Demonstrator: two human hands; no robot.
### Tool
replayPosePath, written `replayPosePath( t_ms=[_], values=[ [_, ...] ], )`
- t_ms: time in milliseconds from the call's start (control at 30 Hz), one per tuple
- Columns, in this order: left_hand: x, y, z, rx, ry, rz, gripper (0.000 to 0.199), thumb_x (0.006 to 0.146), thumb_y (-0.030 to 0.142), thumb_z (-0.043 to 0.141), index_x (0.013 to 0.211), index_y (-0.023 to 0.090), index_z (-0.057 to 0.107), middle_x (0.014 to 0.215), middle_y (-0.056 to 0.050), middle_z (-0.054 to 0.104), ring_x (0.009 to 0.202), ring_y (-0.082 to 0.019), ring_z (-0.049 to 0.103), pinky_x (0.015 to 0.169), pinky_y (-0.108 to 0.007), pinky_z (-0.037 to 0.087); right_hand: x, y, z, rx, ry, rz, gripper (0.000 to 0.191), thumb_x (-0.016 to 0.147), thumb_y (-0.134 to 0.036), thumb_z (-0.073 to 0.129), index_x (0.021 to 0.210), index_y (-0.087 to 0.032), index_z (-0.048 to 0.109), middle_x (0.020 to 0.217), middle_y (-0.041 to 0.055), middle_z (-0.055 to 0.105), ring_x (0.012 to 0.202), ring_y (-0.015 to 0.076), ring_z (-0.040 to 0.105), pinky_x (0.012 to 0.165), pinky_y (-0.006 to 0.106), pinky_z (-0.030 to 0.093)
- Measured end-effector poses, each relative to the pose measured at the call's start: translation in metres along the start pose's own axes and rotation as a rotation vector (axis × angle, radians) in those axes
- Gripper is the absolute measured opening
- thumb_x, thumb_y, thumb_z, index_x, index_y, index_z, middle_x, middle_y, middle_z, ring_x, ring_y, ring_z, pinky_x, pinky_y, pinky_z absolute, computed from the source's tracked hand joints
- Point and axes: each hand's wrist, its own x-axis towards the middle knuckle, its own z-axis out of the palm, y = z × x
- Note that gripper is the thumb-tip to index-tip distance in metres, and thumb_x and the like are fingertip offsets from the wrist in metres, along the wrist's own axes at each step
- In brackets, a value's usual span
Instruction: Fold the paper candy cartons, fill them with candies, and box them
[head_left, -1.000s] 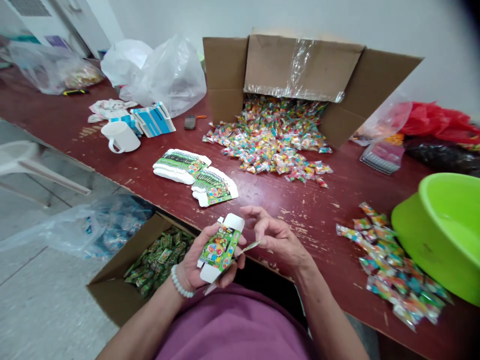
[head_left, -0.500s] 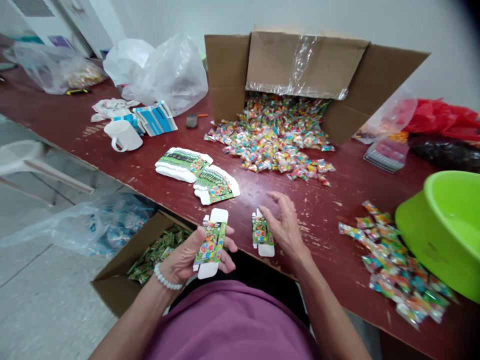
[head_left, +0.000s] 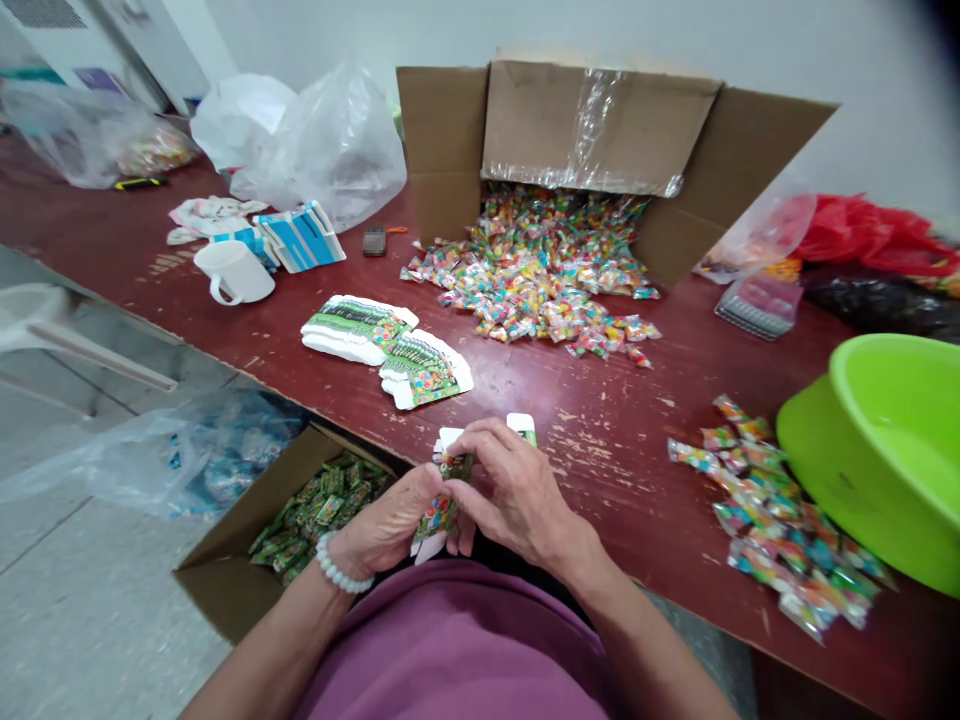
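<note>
My left hand (head_left: 390, 520), with a beaded bracelet at the wrist, grips a small green printed candy box (head_left: 435, 515) with white end flaps, just over the table's front edge. My right hand (head_left: 517, 490) is closed over the upper part of that box, thumb and curled fingers against it, hiding some of it. Behind the right fingers, a second small box (head_left: 523, 428) lies on the table, mostly covered from view. Farther back rest two overlapping stacks of flat green boxes, one stack (head_left: 352, 325) to the left and a fanned stack (head_left: 427, 370) nearer me.
A cardboard carton (head_left: 600, 125) spills wrapped candies (head_left: 540, 280) onto the red table (head_left: 600, 420). At right, more candies (head_left: 780, 540) lie beside a green basin (head_left: 810, 430). A white mug (head_left: 234, 273) stands at left. Below the edge, another carton (head_left: 217, 585) holds green packets (head_left: 330, 505).
My right hand has left the box on the table and moved left onto the box in my left hand. The view has shifted slightly.
</note>
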Motion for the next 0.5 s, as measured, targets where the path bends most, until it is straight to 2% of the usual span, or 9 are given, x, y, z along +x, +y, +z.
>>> replayPosePath(
  t_ms=[133, 233, 333, 433, 500],
  values=[
    [0.0, -0.003, -0.004, 0.054, -0.03, -0.042, 0.06, 0.08, 0.071, 0.059, 0.082, 0.012, 0.067, 0.065, -0.008, 0.068, 0.055, -0.014, 0.061, 0.052, -0.022, 0.043, -0.002, 0.004, -0.001, 0.089, -0.054, 0.032, 0.012, 0.087, -0.021, 0.067, 0.096, -0.022, 0.059, 0.096, 0.0049, 0.062, 0.084, 0.0184, 0.06, 0.071, 0.029, 0.047],
    [0.002, -0.002, -0.005, 0.13, -0.059, -0.047, 0.062, 0.082, 0.072, 0.056, 0.081, 0.011, 0.066, 0.064, -0.008, 0.068, 0.051, -0.012, 0.056, 0.05, -0.022, 0.04, -0.002, 0.004, -0.004, 0.106, -0.018, 0.071, 0.01, 0.086, -0.015, 0.064, 0.084, -0.021, 0.057, 0.084, 0.0012, 0.059, 0.072, 0.0148, 0.057, 0.064, 0.026, 0.043],
    [0.006, 0.004, -0.004, 0.175, -0.073, -0.058, 0.062, 0.082, 0.073, 0.055, 0.079, 0.011, 0.065, 0.06, -0.007, 0.066, 0.046, -0.01, 0.052, 0.047, -0.021, 0.037, -0.002, 0.001, -0.008, 0.083, -0.007, 0.106, 0.013, 0.084, -0.011, 0.062, 0.079, -0.021, 0.055, 0.078, 0.0002, 0.059, 0.067, 0.0138, 0.055, 0.063, 0.025, 0.04],
    [0.01, 0.012, -0.004, 0.21, -0.105, -0.084, 0.063, 0.081, 0.074, 0.056, 0.086, 0.012, 0.065, 0.062, -0.007, 0.067, 0.048, -0.011, 0.054, 0.047, -0.021, 0.039, -0.002, 0.002, -0.011, 0.122, -0.076, 0.131, 0.012, 0.088, -0.014, 0.058, 0.079, -0.021, 0.054, 0.072, -0.0014, 0.059, 0.063, 0.0133, 0.054, 0.062, 0.025, 0.039],
    [0.011, 0.019, -0.005, 0.244, -0.146, -0.118, 0.058, 0.079, 0.069, 0.063, 0.09, 0.012, 0.065, 0.064, -0.007, 0.067, 0.053, -0.013, 0.059, 0.051, -0.022, 0.042, -0.003, 0.004, -0.011, 0.177, -0.144, 0.163, 0.011, 0.09, -0.016, 0.057, 0.081, -0.022, 0.053, 0.065, -0.0033, 0.058, 0.06, 0.0129, 0.054, 0.061, 0.024, 0.038]
  ],
)
